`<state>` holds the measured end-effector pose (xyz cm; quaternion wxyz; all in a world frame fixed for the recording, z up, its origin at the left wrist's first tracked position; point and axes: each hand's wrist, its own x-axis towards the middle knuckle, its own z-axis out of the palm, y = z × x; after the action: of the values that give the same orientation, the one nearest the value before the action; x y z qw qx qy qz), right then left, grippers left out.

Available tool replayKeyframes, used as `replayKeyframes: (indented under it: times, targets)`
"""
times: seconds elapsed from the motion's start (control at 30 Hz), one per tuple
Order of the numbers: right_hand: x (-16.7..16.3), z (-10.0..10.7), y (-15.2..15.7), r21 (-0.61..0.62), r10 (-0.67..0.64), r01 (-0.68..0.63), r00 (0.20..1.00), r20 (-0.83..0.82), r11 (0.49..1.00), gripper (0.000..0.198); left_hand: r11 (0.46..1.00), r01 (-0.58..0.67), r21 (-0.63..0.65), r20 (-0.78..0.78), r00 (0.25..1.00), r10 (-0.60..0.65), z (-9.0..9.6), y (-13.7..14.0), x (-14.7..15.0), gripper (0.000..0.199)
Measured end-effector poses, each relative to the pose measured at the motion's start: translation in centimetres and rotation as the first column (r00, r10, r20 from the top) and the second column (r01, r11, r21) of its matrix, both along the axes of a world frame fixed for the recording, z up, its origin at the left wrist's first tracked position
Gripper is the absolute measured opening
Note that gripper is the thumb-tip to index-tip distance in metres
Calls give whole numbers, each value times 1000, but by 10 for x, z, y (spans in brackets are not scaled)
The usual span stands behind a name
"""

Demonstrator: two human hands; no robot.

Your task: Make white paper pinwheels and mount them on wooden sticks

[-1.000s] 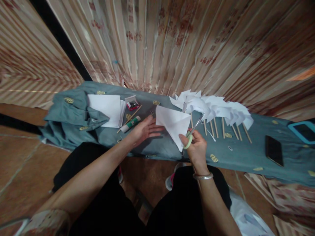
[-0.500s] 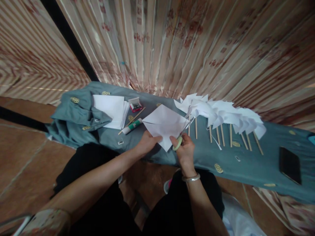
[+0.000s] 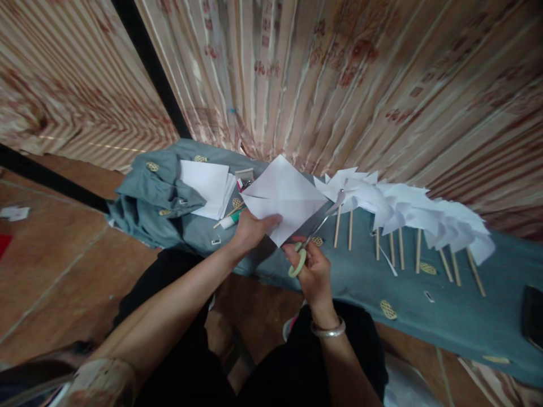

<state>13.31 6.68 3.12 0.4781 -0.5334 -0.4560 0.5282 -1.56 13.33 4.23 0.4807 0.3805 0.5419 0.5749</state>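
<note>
Left hand (image 3: 254, 229) pinches a white square paper sheet (image 3: 286, 192), slit on its left!
Right hand (image 3: 314, 270) grips green-handled metal scissors (image 3: 323, 218); white paper pinwheels (image 3: 403, 206) crowd the right.

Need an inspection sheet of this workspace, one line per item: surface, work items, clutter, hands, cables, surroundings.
Surface: grey-green patterned cloth, bunched at its left end.
Work items: white square sheet, slit at its left corner; scissors; paper stack; row of paper pinwheels on sticks; green-and-white tube, partly hidden.
Clutter: thin paper strip; dark phone at the picture's right edge.
Hands: left hand pinches the sheet; right hand holds the scissors.
Cables: nothing seen.
Surroundings: patterned curtain behind; tiled floor below.
</note>
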Motion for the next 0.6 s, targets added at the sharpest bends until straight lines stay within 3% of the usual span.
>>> replayKeyframes:
  times: [0.2,0.37,0.6]
  targets:
    - [13,-2,-14,-66,226,-220,970,88,973,42,989,-121,86,57,992,116,9,10,-1,40]
    - [24,-4,-19,-133,418,-405,905,84,905,45,986,-100,132,84,993,89,9,12,1,38]
    - [23,1,-19,-182,459,-438,884,92,880,44,988,-74,138,73,995,65,2,7,5,31]
